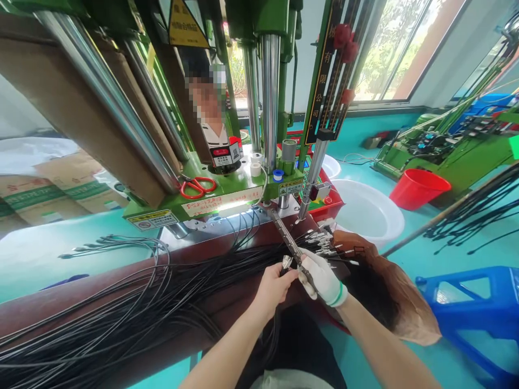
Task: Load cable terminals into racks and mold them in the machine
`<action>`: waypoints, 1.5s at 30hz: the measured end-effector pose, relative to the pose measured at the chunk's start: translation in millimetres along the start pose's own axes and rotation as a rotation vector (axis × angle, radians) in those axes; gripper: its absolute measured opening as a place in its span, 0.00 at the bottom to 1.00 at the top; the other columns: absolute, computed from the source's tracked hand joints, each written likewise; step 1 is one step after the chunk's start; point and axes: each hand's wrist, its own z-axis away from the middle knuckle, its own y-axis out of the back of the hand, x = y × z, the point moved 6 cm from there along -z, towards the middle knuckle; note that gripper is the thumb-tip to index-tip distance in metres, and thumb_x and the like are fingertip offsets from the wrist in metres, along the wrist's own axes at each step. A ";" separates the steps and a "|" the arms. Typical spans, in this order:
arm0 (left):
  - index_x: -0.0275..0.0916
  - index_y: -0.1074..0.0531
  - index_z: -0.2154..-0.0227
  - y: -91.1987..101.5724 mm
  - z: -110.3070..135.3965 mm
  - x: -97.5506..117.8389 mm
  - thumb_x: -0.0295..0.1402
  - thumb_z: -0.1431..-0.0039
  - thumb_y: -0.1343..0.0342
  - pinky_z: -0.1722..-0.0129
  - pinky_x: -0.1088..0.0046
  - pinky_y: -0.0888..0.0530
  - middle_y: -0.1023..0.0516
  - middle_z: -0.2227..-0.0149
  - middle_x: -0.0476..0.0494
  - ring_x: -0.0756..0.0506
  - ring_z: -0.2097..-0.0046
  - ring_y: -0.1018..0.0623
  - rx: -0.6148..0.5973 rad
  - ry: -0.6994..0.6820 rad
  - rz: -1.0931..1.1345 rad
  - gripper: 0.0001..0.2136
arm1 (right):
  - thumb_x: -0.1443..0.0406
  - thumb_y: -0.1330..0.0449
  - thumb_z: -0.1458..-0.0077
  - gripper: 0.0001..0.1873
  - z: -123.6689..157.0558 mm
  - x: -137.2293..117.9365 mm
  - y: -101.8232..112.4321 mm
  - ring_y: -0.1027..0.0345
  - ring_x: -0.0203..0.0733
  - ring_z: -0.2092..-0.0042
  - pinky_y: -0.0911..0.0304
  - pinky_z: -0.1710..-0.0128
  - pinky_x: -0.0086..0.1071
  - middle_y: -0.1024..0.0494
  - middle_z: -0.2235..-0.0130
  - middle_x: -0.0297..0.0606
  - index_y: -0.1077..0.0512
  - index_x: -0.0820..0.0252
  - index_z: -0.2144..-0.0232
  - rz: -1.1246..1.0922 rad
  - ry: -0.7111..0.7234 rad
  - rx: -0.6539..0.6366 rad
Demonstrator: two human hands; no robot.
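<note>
My left hand [273, 286] is bare and pinches the metal plug end of a black cable [287, 263]. My right hand [322, 278], in a white glove, grips a long metal fixture bar [286, 237] that slants up towards the green moulding machine [227, 197]. The two hands nearly touch at the bar's lower end. A thick bundle of black cables [133, 308] lies across the dark red bench edge [121, 281] to my left. More cable ends with metal tips [324, 243] fan out just beyond my right hand.
Red scissors [198, 187] lie on the machine's green base. A white basin [367, 210] and a red bucket [417, 188] stand on the teal floor to the right, a blue stool [474, 313] nearer. Cardboard boxes [52, 192] sit at the left. A person stands behind the machine.
</note>
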 end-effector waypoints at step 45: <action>0.38 0.44 0.87 -2.3 -1.2 0.8 0.38 0.57 0.45 0.87 0.79 0.58 0.52 0.91 0.60 0.59 0.88 0.54 -0.112 0.190 0.077 0.15 | 0.57 0.53 0.41 0.28 4.6 1.7 5.9 0.49 0.26 0.88 0.53 0.93 0.19 0.34 0.81 0.28 0.49 0.60 0.42 -0.034 0.040 -0.083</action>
